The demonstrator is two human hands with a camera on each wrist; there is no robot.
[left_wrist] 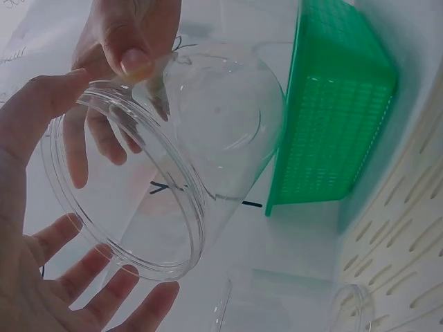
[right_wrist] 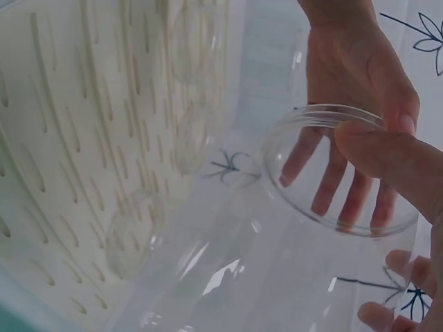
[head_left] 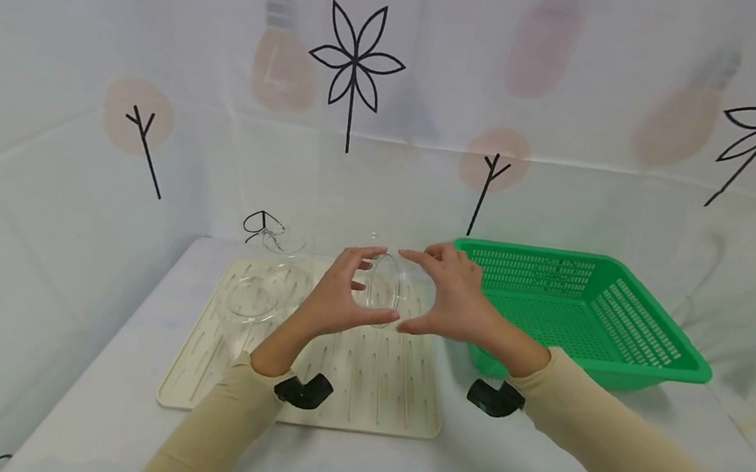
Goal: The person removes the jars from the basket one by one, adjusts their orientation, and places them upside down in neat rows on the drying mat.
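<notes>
A clear, see-through jar [head_left: 386, 283] with a wide round rim is held up between both hands above the ribbed mat. My left hand [head_left: 335, 298] spans the rim, thumb on one side and spread fingertips at the other, as the left wrist view shows. From the opposite side, my right hand [head_left: 461, 297] holds the same rim, its thumb pressed on the edge in the right wrist view. The jar's body [left_wrist: 232, 117] stretches away from the rim, tilted. Whether the ring at the mouth is a separate lid, I cannot tell.
The cream drying mat [head_left: 357, 403] lies on a white-covered table. Several clear containers stand on or behind its left part, one being a round clear jar [head_left: 253, 299]. A green plastic basket [head_left: 652, 372] is at the right. Patterned cloth [head_left: 391, 190] hangs behind.
</notes>
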